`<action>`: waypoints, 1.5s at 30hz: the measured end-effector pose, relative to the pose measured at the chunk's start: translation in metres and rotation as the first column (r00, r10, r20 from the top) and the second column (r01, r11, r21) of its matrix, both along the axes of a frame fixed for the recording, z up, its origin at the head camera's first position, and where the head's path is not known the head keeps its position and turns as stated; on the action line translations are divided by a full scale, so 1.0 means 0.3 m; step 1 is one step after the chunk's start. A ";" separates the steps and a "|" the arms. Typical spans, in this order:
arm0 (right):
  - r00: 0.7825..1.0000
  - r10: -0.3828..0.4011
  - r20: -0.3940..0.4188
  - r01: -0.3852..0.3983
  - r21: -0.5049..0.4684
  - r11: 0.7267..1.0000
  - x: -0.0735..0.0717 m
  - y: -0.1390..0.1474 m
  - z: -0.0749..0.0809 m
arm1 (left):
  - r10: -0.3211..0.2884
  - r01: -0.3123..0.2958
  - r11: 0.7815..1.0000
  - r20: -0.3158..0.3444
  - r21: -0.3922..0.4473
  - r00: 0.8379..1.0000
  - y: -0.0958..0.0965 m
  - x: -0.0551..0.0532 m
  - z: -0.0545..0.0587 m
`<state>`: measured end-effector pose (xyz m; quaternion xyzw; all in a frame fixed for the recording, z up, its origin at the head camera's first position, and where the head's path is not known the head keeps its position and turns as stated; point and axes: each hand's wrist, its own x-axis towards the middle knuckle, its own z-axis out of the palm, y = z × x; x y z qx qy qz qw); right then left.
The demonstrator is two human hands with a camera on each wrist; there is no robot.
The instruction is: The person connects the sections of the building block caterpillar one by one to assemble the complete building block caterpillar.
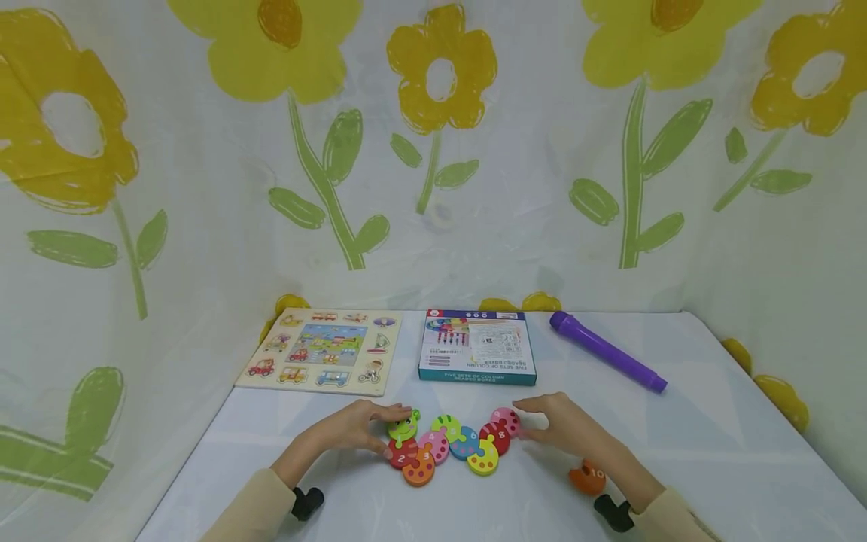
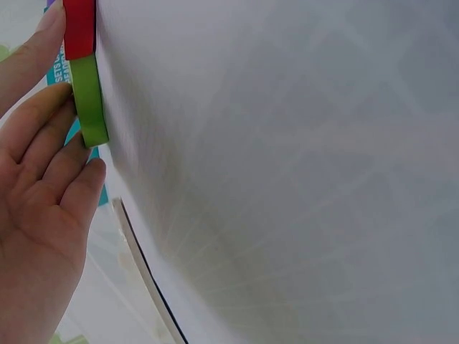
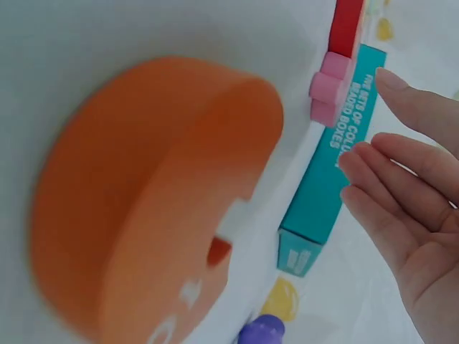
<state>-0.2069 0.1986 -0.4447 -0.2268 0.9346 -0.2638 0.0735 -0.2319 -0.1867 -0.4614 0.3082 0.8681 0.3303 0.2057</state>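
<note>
A caterpillar puzzle (image 1: 433,444) of joined, numbered coloured discs lies across the table, with a green smiling head at its left end. My left hand (image 1: 355,427) holds that end, thumb by the red 2 piece (image 1: 403,454) and fingers at the green head (image 2: 89,100). Close to the pink 9 piece (image 1: 504,421) at the other end is my right hand (image 1: 558,425), its fingers nearly straight and nothing held. The loose orange 10 piece (image 1: 588,478) lies below my right forearm; it looms large in the right wrist view.
Behind the caterpillar lies a teal-edged box (image 1: 477,348). A wooden picture puzzle board (image 1: 321,352) is at the back left, and a purple tube (image 1: 608,351) at the back right. Flower-printed cloth (image 1: 515,188) hangs behind the table.
</note>
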 end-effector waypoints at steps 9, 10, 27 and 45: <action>0.999 -0.018 -0.031 0.018 -0.009 1.000 0.068 0.062 0.029 | 0.001 -0.001 1.000 -0.020 -0.017 1.000 0.002 0.000 0.005; 0.999 -0.022 -0.032 0.022 -0.007 1.000 0.074 0.068 0.031 | 0.001 -0.002 1.000 -0.020 -0.017 1.000 0.002 0.000 0.005; 0.997 -0.055 -0.047 0.054 -0.014 0.998 0.189 0.212 -0.011 | 0.032 -0.032 0.999 0.029 -0.011 0.999 0.008 0.011 0.001; 0.994 -0.062 0.088 0.063 -0.014 0.998 0.238 0.270 -0.038 | 0.028 -0.028 1.000 0.037 0.004 0.999 0.006 0.008 0.003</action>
